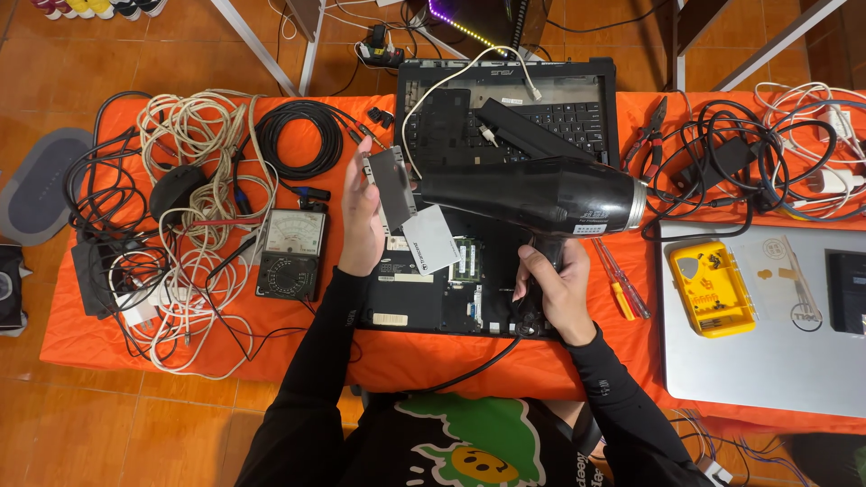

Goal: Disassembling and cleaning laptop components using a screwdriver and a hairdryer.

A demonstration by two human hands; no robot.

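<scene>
The right hand [552, 287] closes its grip on the handle of a black heat gun [532, 194], nozzle aimed toward 9 o'clock. The left hand [363, 221] grips a flat grey drive [393, 183], held upright at the nozzle. Below both lies an opened laptop base [442, 289] on the orange table [135, 352]. At 9 o'clock sits an analogue multimeter [290, 254]; at 12 o'clock, a laptop keyboard shell [577, 113].

An orange-covered table [541, 365] is seen spread with gear: tangled white cables [194, 135] and a black cable coil [302, 135] are laid at the left, with an analogue multimeter [290, 254] beside them. An opened black laptop [469, 280] is set at the middle. At the right, pliers [651, 126], screwdrivers [618, 280] and a closed silver laptop [767, 361] are found.
</scene>
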